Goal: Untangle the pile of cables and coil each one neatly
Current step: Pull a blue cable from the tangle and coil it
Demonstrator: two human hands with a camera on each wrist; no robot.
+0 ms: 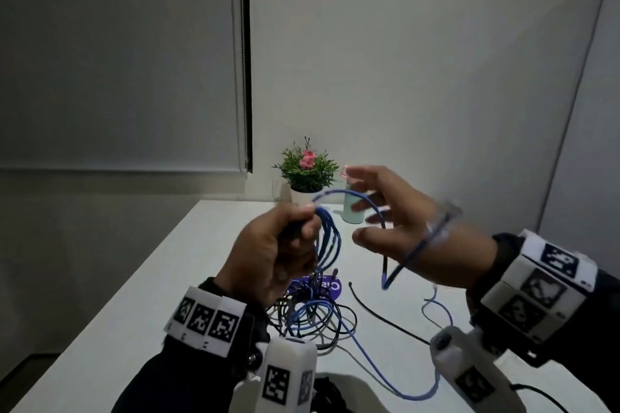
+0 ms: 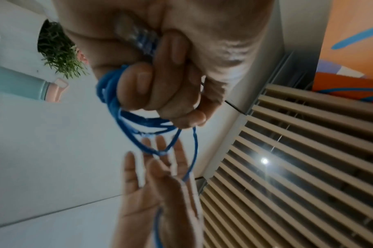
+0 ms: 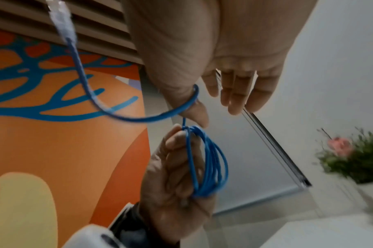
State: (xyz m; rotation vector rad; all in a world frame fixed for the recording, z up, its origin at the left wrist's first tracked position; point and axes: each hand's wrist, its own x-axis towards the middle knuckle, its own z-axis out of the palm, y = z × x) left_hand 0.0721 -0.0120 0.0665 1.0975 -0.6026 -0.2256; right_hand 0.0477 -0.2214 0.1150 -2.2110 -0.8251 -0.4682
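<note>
My left hand is raised over the table and grips a blue cable coil of several loops; the left wrist view shows the fingers curled round the coil. Just to its right, my right hand has straight, spread fingers. The cable's free end lies hooked over its thumb and swings blurred, ending in a clear connector. A tangled pile of black and blue cables lies on the white table below my hands.
A potted plant with a pink flower and a mint bottle stand at the table's far edge. A loose black cable and a light blue cable trail right of the pile. A purple label lies under it.
</note>
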